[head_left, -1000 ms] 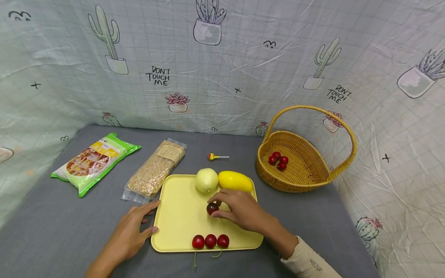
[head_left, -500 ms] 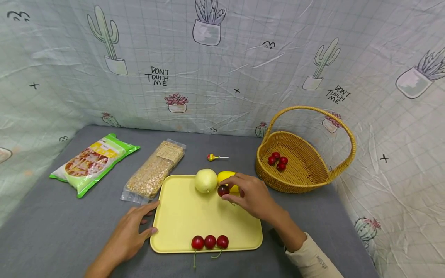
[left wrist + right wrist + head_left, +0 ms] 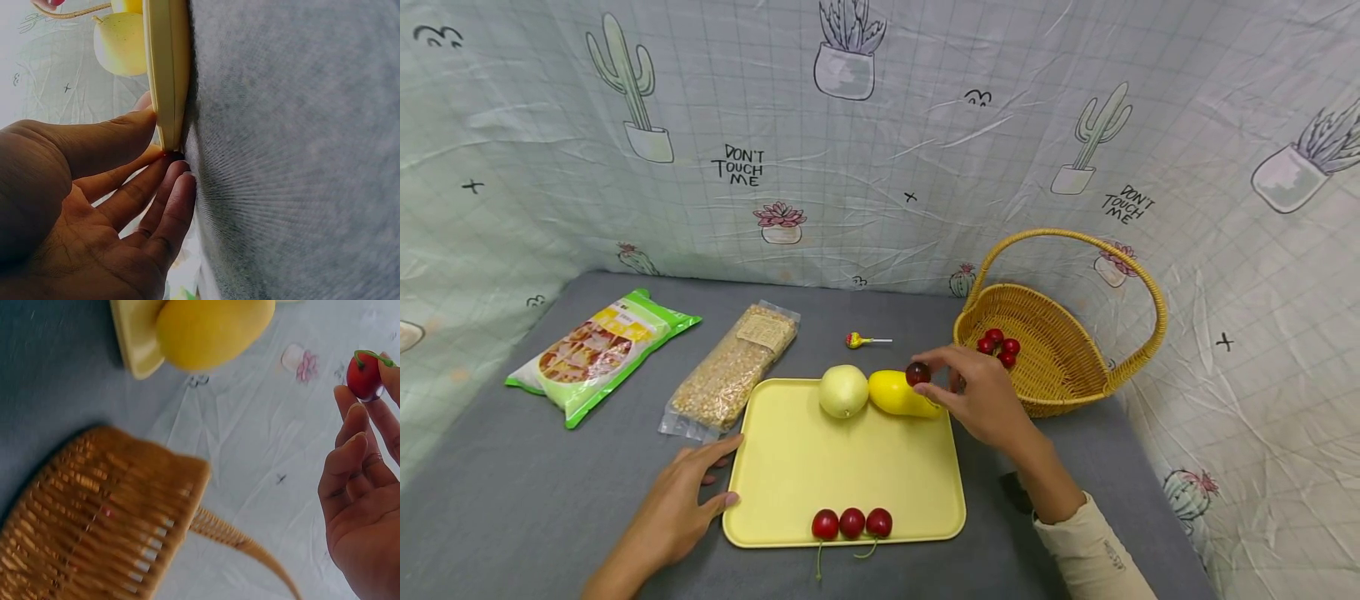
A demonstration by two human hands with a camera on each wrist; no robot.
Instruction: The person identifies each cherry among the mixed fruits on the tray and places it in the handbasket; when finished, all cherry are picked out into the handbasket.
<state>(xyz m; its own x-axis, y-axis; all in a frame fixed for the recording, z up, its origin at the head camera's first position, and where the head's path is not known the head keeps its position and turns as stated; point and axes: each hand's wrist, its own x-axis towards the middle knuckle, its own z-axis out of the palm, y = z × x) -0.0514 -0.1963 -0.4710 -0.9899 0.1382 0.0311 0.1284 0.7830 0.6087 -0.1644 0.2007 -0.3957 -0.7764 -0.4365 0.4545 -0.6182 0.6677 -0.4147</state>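
Cherry (image 3: 917,372) up in the air, pinched in the right hand's (image 3: 981,400) fingertip grip, above the yellow fruit (image 3: 901,393) and just short of the wicker basket (image 3: 1060,350). That basket holds four cherries (image 3: 999,346). The yellow tray (image 3: 790,483) carries the pale round fruit (image 3: 843,390), the yellow one, and three cherries (image 3: 852,522) along its near edge. A second ago the cherry sat low on the tray; now it has crossed toward the basket. Left hand (image 3: 681,500), fingers relaxed, steadies the tray's left rim on the grey table (image 3: 512,483). Cactus-print cloth (image 3: 880,150) behind.
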